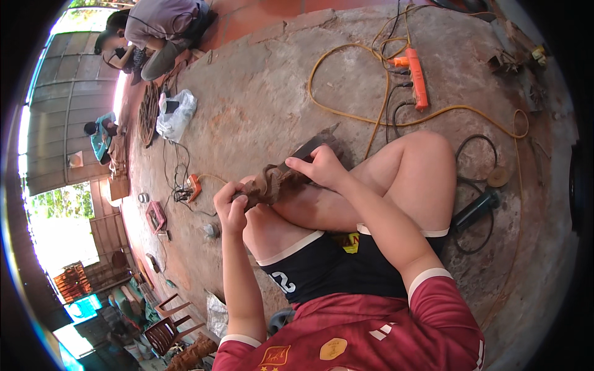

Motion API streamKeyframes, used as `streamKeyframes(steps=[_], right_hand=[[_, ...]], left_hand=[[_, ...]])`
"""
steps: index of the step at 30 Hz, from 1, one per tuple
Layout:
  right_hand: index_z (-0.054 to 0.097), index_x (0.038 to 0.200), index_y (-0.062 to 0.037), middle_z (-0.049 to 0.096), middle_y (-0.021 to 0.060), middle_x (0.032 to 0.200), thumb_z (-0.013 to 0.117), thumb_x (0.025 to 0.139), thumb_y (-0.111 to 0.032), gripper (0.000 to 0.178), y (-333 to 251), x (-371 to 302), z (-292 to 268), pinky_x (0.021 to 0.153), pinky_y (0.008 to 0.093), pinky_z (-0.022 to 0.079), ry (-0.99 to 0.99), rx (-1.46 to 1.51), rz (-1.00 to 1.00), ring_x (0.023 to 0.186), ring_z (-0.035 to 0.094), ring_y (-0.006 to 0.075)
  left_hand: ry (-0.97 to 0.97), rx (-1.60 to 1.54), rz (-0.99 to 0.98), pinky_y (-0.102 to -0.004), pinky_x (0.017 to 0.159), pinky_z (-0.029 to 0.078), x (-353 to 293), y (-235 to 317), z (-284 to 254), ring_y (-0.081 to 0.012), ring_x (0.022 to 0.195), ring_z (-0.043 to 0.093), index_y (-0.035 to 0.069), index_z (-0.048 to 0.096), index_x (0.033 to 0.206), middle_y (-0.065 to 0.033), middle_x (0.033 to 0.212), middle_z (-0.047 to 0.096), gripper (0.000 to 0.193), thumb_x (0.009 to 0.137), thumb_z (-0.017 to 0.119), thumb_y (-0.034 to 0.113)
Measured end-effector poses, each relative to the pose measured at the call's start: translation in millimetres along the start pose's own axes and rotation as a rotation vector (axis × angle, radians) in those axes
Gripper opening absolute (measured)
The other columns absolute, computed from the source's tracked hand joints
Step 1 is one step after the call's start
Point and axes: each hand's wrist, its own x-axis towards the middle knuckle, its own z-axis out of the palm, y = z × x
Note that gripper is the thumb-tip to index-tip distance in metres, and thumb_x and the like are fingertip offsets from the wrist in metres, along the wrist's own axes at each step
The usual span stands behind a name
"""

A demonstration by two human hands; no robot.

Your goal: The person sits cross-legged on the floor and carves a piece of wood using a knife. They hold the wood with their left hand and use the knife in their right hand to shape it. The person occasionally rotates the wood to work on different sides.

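A dark brown carved piece of wood [271,183] with curling, twisted shapes lies slantwise over my crossed legs. My left hand [231,205] is closed round its lower left end. Farther up, my right hand [320,168] grips the flatter, straight-edged part, its thumb pressed on the near side. The far end tapers to a point past my right fingers. My fingers hide parts of both ends. Beside my right thigh, a dark green handheld power tool [476,210] lies on the floor, with a round brownish disc [497,177] close to it.
An orange power strip [417,79] with plugs and a looping yellow cord [314,93] lies ahead right. A smaller orange socket block [195,187] is at left. Beyond are a white plastic bag [177,114], crouching people [164,28] and a brown chair [164,334].
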Motion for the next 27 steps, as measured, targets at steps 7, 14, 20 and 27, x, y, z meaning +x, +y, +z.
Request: streamKeyframes(steps=[7,14,20,27], right_hand=[[0.068,0.070,0.0019,0.065,-0.0015,0.067,0.074,0.087,-0.026,0.032,-5.5,-8.0,17.5,0.057,0.0283,0.044,0.078,0.154,0.096,0.062,0.053,0.0054],[0.066,0.071,-0.0001,0.061,0.0028,0.062,0.069,0.081,-0.016,0.019,-12.6,-12.5,23.7,0.058,0.0323,0.045,0.286,-0.102,0.048,0.060,0.053,0.0098],[0.061,0.073,0.0002,0.055,0.0015,0.062,0.065,0.079,-0.014,0.016,1.3,-9.7,20.3,0.057,0.0326,0.045,0.236,0.077,-0.048,0.058,0.050,0.0113],[0.063,0.093,-0.0017,0.057,-0.0014,0.065,0.064,0.087,-0.011,0.011,-17.6,-9.4,16.5,0.057,0.0240,0.044,0.073,0.289,0.043,0.061,0.054,0.0058]], left_hand=[[0.002,0.018,0.019,-0.0255,0.059,0.032,3.1,5.4,2.1,-0.0103,0.065,0.042,-0.002,0.054,0.074,-0.0015,0.067,0.048,0.030,0.065,0.053,0.026],[-0.023,0.038,0.051,-0.0263,0.058,0.034,5.8,10.6,4.2,-0.0117,0.063,0.043,-0.002,0.055,0.075,-0.0032,0.066,0.048,0.030,0.064,0.054,0.026],[-0.017,0.023,0.052,-0.0267,0.059,0.036,4.5,14.4,6.5,-0.0132,0.063,0.045,-0.002,0.056,0.075,-0.0042,0.065,0.049,0.030,0.062,0.054,0.025],[-0.023,0.039,0.132,-0.0297,0.055,0.040,1.2,11.2,7.2,-0.0175,0.057,0.048,-0.002,0.056,0.073,-0.0079,0.061,0.050,0.023,0.065,0.055,0.019]])
